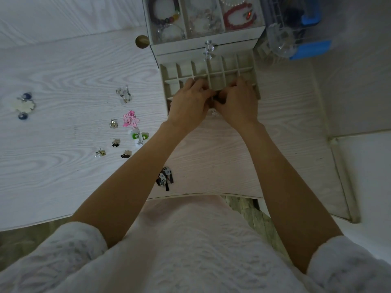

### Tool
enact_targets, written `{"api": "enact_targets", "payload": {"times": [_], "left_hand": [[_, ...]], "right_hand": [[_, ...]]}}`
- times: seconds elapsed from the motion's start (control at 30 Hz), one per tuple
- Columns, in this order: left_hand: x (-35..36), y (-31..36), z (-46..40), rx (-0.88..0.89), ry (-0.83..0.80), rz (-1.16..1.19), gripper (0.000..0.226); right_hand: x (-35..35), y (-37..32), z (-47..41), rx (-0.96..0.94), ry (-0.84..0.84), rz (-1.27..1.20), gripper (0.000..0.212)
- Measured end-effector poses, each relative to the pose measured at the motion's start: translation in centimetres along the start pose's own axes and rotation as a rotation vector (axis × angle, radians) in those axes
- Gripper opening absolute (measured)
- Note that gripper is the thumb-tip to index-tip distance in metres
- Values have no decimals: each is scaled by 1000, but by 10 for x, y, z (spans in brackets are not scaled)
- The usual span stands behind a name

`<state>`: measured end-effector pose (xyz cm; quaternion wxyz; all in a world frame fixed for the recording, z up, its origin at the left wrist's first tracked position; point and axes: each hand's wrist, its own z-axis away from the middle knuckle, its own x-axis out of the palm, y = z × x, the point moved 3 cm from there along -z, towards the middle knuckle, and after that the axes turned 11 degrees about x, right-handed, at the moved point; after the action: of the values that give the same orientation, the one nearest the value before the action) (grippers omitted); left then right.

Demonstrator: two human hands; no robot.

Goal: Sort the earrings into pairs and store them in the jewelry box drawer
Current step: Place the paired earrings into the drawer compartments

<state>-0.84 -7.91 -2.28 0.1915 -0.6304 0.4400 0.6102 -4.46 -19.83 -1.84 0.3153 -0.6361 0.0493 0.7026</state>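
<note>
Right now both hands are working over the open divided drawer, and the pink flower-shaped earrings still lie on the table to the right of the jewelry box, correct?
Not quite. The head view shows the pink flower-shaped earrings on the table to the left of the jewelry box, not the right. Both hands, left and right, are over the open divided drawer.

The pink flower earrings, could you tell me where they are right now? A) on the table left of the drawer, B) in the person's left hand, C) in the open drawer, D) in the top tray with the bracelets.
A: the pink flower earrings lie on the table among other loose earrings, left of the open drawer, while both hands work over the drawer.
</note>
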Motion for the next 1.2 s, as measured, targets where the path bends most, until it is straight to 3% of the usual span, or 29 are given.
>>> {"api": "enact_targets", "payload": {"times": [0.3, 0.47, 0.67, 0.8, 0.93, 1.07, 1.2], "left_hand": [[-5, 1, -6, -92, -40, 124, 28], [-30, 1, 23, -179, -2, 257, 22], [-67, -24, 96, -200, 189, 273, 21], [-80, -69, 141, -433, 265, 227, 21], [-74, -127, 150, -652, 161, 226, 40], [-63, -155, 126, -659, 1, 250, 55], [-55, -161, 111, -624, -44, 280, 49]], "right_hand": [[-4, 4, 4, 5, 154, -65, 32], [3, 6, 12, -98, 221, 17, 18], [-2, -14, 36, -159, 205, -37, 20], [7, -68, 56, -362, -6, -200, 21], [37, -128, 41, -466, -187, -202, 33], [68, -169, 9, -469, -256, -104, 50], [88, -185, -5, -439, -282, -55, 54]]}}
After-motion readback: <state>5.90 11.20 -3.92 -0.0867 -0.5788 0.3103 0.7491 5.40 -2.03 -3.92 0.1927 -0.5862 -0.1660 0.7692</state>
